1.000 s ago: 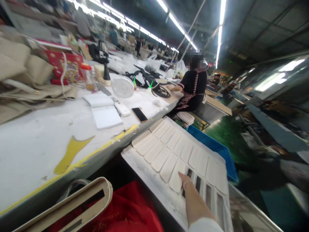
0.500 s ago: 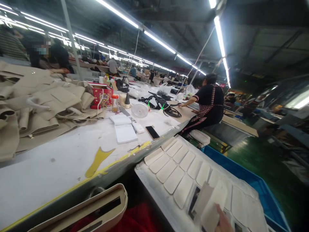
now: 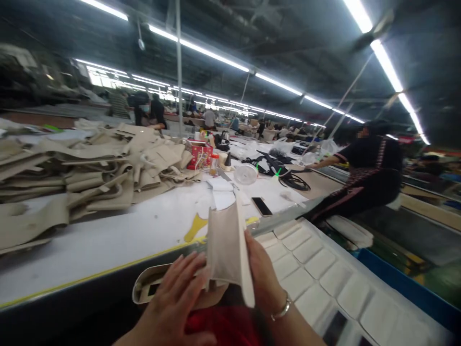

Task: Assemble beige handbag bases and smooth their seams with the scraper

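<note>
My right hand [image 3: 264, 279] holds a stack of beige oblong fabric pieces [image 3: 226, 248] upright in front of me, fingers wrapped behind it. My left hand [image 3: 179, 300] rests its spread fingers against the left face of the same stack. Below both hands lies a beige bag panel with slot cut-outs [image 3: 153, 287] over red cloth [image 3: 225, 324]. To the right, a tray [image 3: 360, 269] carries rows of the same beige pieces [image 3: 309, 262].
A long white worktable [image 3: 118, 230] bears a heap of beige bag parts [image 3: 90, 168], a yellow template [image 3: 194, 228], a notebook, a phone [image 3: 261, 206], a small fan and a red box. A seated person in black [image 3: 363, 178] works at the right. A blue crate [image 3: 406, 283] stands beyond the tray.
My right hand lifted a stack of beige pieces off the tray and brought it up and left before me. My left hand came in against it. The view swung left.
</note>
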Demonstrator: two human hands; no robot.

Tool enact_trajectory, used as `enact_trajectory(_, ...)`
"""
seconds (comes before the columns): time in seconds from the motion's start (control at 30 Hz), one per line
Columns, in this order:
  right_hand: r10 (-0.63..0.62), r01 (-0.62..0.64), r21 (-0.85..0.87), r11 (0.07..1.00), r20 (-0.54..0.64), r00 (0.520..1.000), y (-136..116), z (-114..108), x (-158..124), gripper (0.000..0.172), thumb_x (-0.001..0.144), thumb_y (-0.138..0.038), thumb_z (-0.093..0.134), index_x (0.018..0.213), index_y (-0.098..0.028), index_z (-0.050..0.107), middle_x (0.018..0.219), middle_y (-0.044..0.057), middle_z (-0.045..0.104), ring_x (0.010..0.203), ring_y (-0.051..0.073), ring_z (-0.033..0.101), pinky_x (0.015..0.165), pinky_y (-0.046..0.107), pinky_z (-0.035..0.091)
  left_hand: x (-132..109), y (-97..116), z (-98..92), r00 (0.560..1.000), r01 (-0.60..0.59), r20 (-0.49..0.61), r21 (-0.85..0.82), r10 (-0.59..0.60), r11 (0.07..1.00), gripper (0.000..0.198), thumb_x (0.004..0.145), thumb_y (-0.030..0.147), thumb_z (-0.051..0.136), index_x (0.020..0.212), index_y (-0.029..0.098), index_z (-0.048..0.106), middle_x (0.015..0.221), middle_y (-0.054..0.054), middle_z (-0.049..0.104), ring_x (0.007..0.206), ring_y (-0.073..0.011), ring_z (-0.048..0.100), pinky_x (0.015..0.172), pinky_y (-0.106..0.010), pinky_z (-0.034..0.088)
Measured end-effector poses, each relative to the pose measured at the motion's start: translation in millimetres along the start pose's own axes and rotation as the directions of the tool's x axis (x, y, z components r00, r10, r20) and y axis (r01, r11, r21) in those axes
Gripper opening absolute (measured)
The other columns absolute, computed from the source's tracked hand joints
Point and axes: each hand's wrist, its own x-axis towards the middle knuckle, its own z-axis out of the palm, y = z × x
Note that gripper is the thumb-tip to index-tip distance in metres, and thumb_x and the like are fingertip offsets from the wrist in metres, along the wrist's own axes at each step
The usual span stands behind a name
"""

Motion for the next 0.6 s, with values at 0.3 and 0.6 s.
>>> enact_trajectory(0.3,-0.333,0.404,-0.135,0.905,0.369,0.868,-33,31,-12,0.05,0.083,-0.058,0.044,0.106,-0.016,0.057,0.094,0.011,0.064,0.088,0.024,0.061,0.077,0.04,0.051,20,-49,-55.6,0.932,0.344,-0.01,-0.281,-0.362,0.896,0.034,0.084,0.026,0.045,0.115,0.022,0.059,0.108,-0.004,0.066,0.105,-0.0222,0.058,0.097,-0.036,0.045)
enact_trajectory(0.6,-0.558,0.815,-0.526,0.244,0.611,0.561,-41,37,25,0.086,0.077,-0.049,0.058,0.141,-0.01,0.017,0.139,0.018,0.032,0.125,0.032,0.033,0.103,0.049,0.03,45,-78,-92.9,0.86,0.486,0.389,-0.432,-0.329,0.76,0.042,0.077,0.035,0.053,0.114,0.016,0.059,0.115,-0.004,0.061,0.117,-0.0246,0.048,0.105,-0.038,0.032)
